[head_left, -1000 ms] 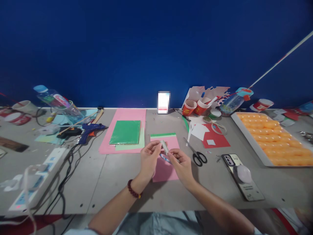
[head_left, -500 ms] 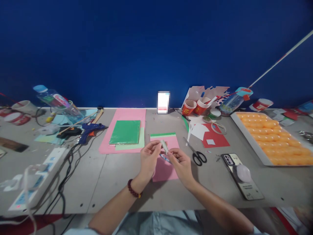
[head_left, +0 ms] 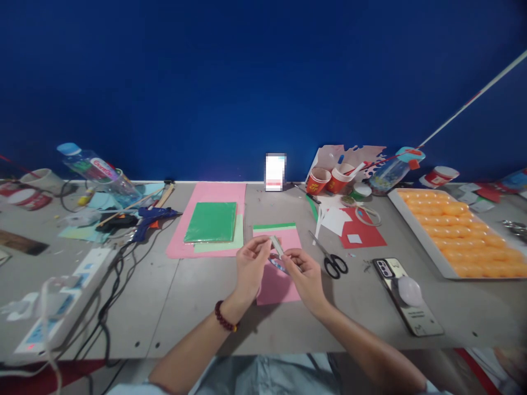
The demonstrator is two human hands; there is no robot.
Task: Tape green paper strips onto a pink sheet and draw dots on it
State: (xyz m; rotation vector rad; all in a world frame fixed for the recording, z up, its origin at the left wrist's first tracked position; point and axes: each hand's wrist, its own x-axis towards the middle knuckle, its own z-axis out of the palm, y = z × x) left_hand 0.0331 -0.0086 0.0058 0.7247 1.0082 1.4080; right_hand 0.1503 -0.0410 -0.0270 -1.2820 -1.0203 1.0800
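My left hand (head_left: 251, 269) and my right hand (head_left: 303, 277) meet above a pink paper sheet (head_left: 276, 285) on the grey table (head_left: 193, 307). Both pinch a small whitish strip (head_left: 276, 246) that tilts up between the fingertips. A bead bracelet (head_left: 224, 318) circles my left wrist. Something small and blue-and-white shows under my right fingers; I cannot make it out. Black-handled scissors (head_left: 331, 259) lie just to the right of my right hand.
A green pad (head_left: 211, 221) lies on a larger pink sheet (head_left: 214, 197). A tray of orange balls (head_left: 461, 230) is at the right, with a phone (head_left: 407, 296) near it. Red paper cups (head_left: 327, 180), a blue glue gun (head_left: 150, 219), a bottle (head_left: 96, 170) and a power strip (head_left: 61, 302) also sit on the table.
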